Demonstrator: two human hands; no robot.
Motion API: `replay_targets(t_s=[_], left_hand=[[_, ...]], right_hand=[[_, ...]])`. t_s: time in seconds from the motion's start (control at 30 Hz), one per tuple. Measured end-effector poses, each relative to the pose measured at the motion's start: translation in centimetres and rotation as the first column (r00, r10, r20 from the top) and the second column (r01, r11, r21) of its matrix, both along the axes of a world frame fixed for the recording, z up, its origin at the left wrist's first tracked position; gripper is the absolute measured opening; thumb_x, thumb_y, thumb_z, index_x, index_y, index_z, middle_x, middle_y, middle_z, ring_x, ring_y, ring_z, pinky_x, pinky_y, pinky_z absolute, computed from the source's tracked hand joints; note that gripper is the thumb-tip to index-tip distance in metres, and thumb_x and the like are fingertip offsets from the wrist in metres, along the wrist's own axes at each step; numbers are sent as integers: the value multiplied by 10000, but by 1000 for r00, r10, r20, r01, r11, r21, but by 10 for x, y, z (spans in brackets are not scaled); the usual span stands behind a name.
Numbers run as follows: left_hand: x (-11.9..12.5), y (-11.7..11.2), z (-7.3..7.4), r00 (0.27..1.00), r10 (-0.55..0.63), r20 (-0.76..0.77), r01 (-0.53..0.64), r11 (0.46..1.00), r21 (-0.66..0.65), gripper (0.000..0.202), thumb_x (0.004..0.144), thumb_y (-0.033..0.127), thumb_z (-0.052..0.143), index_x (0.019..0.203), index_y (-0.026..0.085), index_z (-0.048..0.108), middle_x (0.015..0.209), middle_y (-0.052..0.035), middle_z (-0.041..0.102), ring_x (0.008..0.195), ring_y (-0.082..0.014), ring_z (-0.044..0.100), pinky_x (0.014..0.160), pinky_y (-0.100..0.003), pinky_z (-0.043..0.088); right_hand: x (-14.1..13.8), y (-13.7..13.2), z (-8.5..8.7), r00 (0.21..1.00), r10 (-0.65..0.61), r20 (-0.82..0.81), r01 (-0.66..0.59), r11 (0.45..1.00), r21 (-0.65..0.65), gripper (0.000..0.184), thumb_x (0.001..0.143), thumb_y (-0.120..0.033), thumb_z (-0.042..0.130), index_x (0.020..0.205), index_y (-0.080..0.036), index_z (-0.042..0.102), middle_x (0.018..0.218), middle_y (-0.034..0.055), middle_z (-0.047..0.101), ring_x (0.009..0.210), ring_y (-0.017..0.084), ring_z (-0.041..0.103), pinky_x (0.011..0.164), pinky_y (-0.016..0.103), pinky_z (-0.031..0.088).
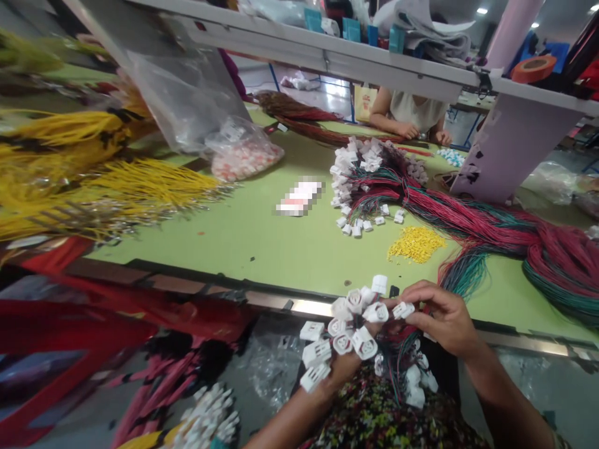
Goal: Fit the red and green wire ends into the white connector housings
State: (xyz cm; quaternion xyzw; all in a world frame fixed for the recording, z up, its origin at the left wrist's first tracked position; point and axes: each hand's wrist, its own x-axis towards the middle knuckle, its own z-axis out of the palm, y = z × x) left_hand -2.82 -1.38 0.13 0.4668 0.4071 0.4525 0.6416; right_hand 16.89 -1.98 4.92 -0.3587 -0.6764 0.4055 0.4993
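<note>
My left hand [344, 365] is mostly hidden behind a cluster of white plastic connectors [349, 330] on red and green wires, which it grips near my lap. My right hand [442, 318] is closed in a pinch on one white connector [403, 309] at the right side of that cluster. More connectors [414, 377] hang below between my hands, over my patterned clothing. Both hands are at the near edge of the green table [281, 243].
On the table lie a pile of wired white connectors [369, 181], a long bundle of red and green wires [515, 234], a small heap of yellow parts [415, 243], yellow wires [140, 184] and bagged parts [243, 156]. Another person's hands [421, 131] work at the far side.
</note>
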Motion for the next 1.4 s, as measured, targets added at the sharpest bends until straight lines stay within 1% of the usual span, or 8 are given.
replay_targets(t_s=[0.1,0.23,0.37,0.53,0.67,0.93,1.23,1.4], left_hand=[[1,5,13,984,-166,70,172,981,-95,380,768,569,779,781,190,769,563,-14,648,577,-185,612,647,-335,527],[0,10,17,914,-377,151,403,886,-228,446,676,627,815,595,199,719,569,-29,644,511,-147,540,554,-297,446],[0,9,15,947,-274,168,312,908,-280,392,623,563,872,686,201,734,520,29,533,483,-96,432,472,-224,308],[9,6,19,975,44,219,38,933,-357,432,582,472,929,865,190,764,603,53,554,462,-37,299,464,-208,219],[11,6,17,958,102,270,18,913,-407,436,554,455,958,827,168,777,669,18,623,450,-10,293,460,-205,215],[10,6,9,934,133,333,26,901,-433,360,591,363,961,841,156,805,718,-16,664,439,-2,334,426,-207,242],[11,6,10,940,117,321,38,898,-437,480,561,463,972,854,132,784,598,56,540,442,-2,323,430,-185,207],[13,7,13,938,143,315,-5,917,-400,412,618,446,946,833,151,753,529,86,463,425,-9,282,426,-192,169]], right_hand=[[3,-4,3,994,69,87,-77,993,92,288,946,-162,705,1189,-314,735,1049,39,734,991,174,682,895,339,552],[4,-7,4,987,102,127,-108,993,44,266,959,-205,701,1186,-338,741,1055,34,681,1000,166,660,889,334,552],[11,9,-2,982,140,128,-132,989,-65,195,942,-269,721,1136,-284,744,1049,38,697,981,176,675,874,330,554],[26,60,-18,874,-189,448,174,982,75,122,948,-129,629,976,-209,717,921,40,710,872,189,666,819,336,531],[32,93,-30,697,-165,698,37,980,195,164,939,-80,621,970,-191,737,984,77,711,946,221,650,866,369,513],[31,108,-31,594,-161,788,-15,977,211,125,931,-134,676,992,-211,754,989,75,690,954,240,607,847,370,474],[30,106,-29,568,-35,822,-219,957,192,113,959,-156,646,904,-207,731,928,67,702,903,221,600,832,353,456],[32,79,-15,743,19,669,-142,981,130,108,993,-174,573,980,-211,674,909,51,721,853,196,651,781,328,496]])
